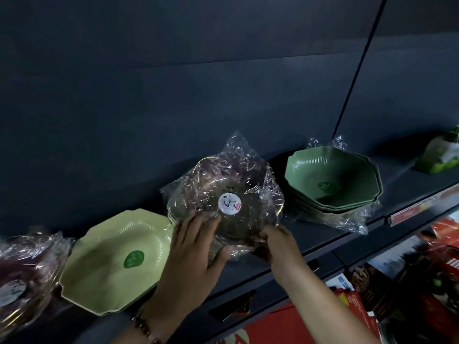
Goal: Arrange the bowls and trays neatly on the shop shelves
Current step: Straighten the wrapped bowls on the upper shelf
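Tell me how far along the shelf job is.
Done, it seems: the dark green bowls and light green bowls sit stacked on the shelf. In hand: the left hand and right hand hold a wrapped dark bowl tilted between them. Left: setting it down.

So the dark bowls in crinkly clear wrap point(224, 194) sit tilted toward the camera on the dark shelf point(323, 234), round white sticker facing out. Just left is a pale green octagonal bowl stack point(111, 261), leaning too. To the right, darker green octagonal bowls point(332, 180) sit nested on loose plastic. Another wrapped dark stack point(22, 276) is far left, blurry.
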`<state>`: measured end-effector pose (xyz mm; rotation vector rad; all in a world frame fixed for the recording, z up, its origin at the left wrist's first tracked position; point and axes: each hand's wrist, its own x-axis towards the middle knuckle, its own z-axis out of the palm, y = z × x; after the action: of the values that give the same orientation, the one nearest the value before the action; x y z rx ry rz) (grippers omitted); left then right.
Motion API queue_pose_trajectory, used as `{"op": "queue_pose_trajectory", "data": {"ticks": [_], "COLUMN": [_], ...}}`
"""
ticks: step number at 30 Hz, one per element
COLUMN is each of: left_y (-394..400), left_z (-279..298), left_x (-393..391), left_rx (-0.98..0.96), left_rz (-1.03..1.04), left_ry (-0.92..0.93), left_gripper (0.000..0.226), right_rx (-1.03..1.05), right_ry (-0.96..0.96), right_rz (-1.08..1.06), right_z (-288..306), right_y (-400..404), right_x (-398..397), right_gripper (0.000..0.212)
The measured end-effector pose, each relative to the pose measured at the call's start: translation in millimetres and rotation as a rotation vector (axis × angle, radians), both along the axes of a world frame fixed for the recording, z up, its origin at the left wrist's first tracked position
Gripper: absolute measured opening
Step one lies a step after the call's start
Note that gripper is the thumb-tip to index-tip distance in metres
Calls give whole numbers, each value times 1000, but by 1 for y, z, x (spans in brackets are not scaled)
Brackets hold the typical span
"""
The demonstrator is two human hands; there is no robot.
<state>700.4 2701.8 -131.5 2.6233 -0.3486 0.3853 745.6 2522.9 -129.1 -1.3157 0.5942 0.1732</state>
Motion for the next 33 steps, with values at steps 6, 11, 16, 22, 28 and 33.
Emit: {"op": "queue_pose_trajectory", "data": {"ticks": [6, 11, 16, 22, 28, 33], "left_y": [0, 0, -3, -12, -16, -11], "left_z": [11, 11, 19, 31, 45, 42], "left_x": [-24, -21, -25, -28, -38, -40], "left_rx": [-540, -734, -911, -853, -780, -808], "left_rz": [131, 236, 190, 182, 80, 86], "left_ry": [111, 177, 250, 243, 239, 247], "left_gripper": [78, 95, 79, 63, 69, 69], "right_rx": [183, 302, 417, 554, 641, 610], "right_ry": [-118, -78, -99, 9, 20, 47], "right_rz": [-25, -77, -94, -155, -133, -151], "right_z": [9, 3, 1, -7, -7, -6], "right_y": [-1, 11, 14, 12, 16, 19], "right_x": [-49, -73, -86, -86, -92, -94], "right_gripper": [20, 31, 40, 33, 34, 33]}}
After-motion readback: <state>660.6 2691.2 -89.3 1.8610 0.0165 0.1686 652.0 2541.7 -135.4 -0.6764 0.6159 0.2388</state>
